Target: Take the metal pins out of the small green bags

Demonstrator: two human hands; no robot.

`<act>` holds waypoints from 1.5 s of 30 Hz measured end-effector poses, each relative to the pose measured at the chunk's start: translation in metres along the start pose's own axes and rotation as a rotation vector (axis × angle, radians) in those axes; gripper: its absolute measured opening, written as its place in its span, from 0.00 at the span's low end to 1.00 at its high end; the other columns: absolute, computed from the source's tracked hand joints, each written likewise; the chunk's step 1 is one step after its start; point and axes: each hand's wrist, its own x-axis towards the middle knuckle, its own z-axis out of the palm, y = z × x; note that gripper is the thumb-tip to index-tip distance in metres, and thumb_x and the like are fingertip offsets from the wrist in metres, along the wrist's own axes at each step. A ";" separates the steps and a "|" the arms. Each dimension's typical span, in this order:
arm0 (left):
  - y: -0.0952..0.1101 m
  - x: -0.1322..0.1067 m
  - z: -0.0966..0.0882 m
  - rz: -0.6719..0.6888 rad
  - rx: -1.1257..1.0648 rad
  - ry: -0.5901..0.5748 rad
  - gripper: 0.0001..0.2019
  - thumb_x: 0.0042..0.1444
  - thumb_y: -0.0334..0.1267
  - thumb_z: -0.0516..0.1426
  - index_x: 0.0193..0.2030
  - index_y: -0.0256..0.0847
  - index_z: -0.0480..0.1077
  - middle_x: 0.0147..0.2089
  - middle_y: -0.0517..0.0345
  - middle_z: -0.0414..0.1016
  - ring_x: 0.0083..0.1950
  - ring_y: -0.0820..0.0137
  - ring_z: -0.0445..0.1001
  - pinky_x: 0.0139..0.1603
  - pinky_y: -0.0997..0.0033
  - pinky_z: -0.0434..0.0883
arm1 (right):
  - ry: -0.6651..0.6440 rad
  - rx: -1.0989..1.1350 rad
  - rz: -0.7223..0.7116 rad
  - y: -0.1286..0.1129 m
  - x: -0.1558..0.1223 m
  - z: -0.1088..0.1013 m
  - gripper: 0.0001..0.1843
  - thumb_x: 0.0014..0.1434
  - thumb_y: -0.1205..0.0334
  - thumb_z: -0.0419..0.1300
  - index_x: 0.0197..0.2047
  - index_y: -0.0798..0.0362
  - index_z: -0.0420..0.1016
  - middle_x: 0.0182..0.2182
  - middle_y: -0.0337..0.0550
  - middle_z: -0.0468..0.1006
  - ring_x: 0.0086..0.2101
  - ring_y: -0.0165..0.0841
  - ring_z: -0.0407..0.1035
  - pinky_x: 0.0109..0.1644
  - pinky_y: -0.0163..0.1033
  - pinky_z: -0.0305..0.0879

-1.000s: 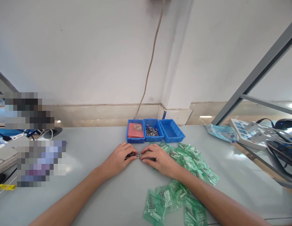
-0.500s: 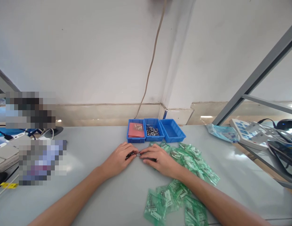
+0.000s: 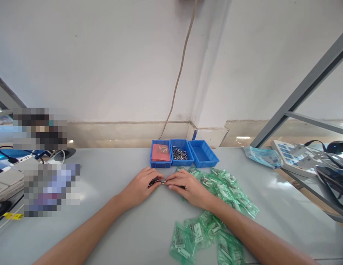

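My left hand [image 3: 143, 184] rests on the grey table with its fingers curled around several small dark metal pins [image 3: 153, 182]. Between the fingertips of both hands shows a short shiny metal pin [image 3: 163, 182]. My right hand [image 3: 188, 186] is closed, its fingertips at the right end of that pin; its thumb is partly bent under the fingers. Just behind the hands, a blue bin [image 3: 181, 163] contains many loose metal pins [image 3: 179, 153]. Beside my right hand and under its forearm lie green plastic bags [image 3: 223, 191] with metal pins and white pieces inside.
Left of the pin bin, another blue bin [image 3: 160, 165] holds red sheets or bags [image 3: 160, 154]; an empty blue bin [image 3: 203, 152] stands right. More filled green bags [image 3: 184, 243] lie in front. A light-blue plastic packet [image 3: 262, 157] and electronics [image 3: 293, 158] sit at the right; cables at the left.
Both hands stay almost in place, with the fingertips shifting slightly around the small pin. The whole view has moved a little; the bins and bags lie as before.
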 end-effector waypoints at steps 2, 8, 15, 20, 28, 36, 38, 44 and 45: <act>0.000 0.000 0.000 0.004 0.002 0.000 0.08 0.74 0.39 0.52 0.51 0.44 0.72 0.48 0.55 0.77 0.49 0.63 0.71 0.54 0.61 0.70 | 0.019 0.008 -0.002 0.001 0.000 0.001 0.15 0.74 0.58 0.56 0.54 0.44 0.84 0.52 0.45 0.83 0.50 0.40 0.74 0.57 0.50 0.68; 0.002 0.000 -0.001 -0.017 0.003 -0.004 0.08 0.74 0.39 0.52 0.50 0.44 0.72 0.47 0.56 0.77 0.48 0.64 0.71 0.53 0.62 0.70 | 0.127 0.068 0.027 -0.001 0.001 -0.001 0.14 0.74 0.60 0.56 0.50 0.46 0.84 0.48 0.44 0.84 0.49 0.40 0.75 0.56 0.48 0.68; 0.005 0.001 -0.003 -0.028 -0.009 -0.011 0.08 0.74 0.40 0.52 0.50 0.44 0.72 0.47 0.56 0.77 0.48 0.63 0.71 0.52 0.62 0.70 | 0.244 0.198 0.073 -0.002 0.001 -0.002 0.13 0.74 0.58 0.57 0.47 0.48 0.84 0.46 0.46 0.84 0.48 0.40 0.76 0.55 0.45 0.72; 0.005 0.000 -0.003 -0.032 -0.008 -0.013 0.07 0.74 0.40 0.53 0.49 0.44 0.72 0.46 0.56 0.77 0.48 0.63 0.72 0.53 0.62 0.70 | 0.284 0.197 0.070 -0.002 0.001 -0.002 0.13 0.74 0.58 0.56 0.47 0.48 0.83 0.45 0.46 0.83 0.47 0.39 0.76 0.52 0.45 0.72; 0.004 0.001 -0.002 0.013 -0.003 -0.002 0.09 0.75 0.40 0.52 0.50 0.45 0.74 0.49 0.55 0.78 0.51 0.63 0.73 0.54 0.60 0.71 | 0.308 0.163 0.120 -0.005 -0.001 -0.003 0.14 0.75 0.57 0.54 0.47 0.47 0.82 0.46 0.47 0.81 0.46 0.39 0.75 0.47 0.43 0.73; 0.004 0.002 -0.003 0.045 0.022 -0.012 0.11 0.75 0.37 0.51 0.52 0.46 0.76 0.49 0.55 0.78 0.51 0.64 0.73 0.54 0.61 0.71 | 0.253 0.112 0.081 -0.004 -0.002 0.001 0.13 0.74 0.58 0.54 0.50 0.46 0.81 0.47 0.47 0.81 0.50 0.41 0.73 0.55 0.47 0.71; 0.004 0.002 -0.003 0.044 0.028 -0.009 0.12 0.75 0.38 0.51 0.52 0.46 0.76 0.49 0.54 0.78 0.50 0.63 0.73 0.54 0.61 0.71 | 0.237 0.097 0.074 -0.004 -0.002 0.002 0.14 0.75 0.57 0.54 0.50 0.45 0.82 0.48 0.47 0.81 0.51 0.41 0.73 0.56 0.48 0.71; 0.004 0.001 -0.002 0.046 0.029 -0.020 0.13 0.76 0.39 0.50 0.51 0.46 0.77 0.48 0.54 0.77 0.50 0.63 0.72 0.55 0.60 0.71 | 0.204 0.113 0.101 -0.006 -0.003 0.001 0.15 0.74 0.57 0.54 0.51 0.42 0.83 0.51 0.47 0.79 0.52 0.42 0.72 0.57 0.49 0.71; 0.004 0.001 -0.002 0.044 0.031 -0.022 0.13 0.76 0.39 0.50 0.51 0.46 0.77 0.48 0.54 0.77 0.50 0.63 0.72 0.55 0.60 0.70 | 0.197 0.118 0.096 -0.006 -0.003 0.001 0.15 0.74 0.57 0.54 0.53 0.42 0.83 0.51 0.46 0.79 0.52 0.42 0.72 0.57 0.49 0.70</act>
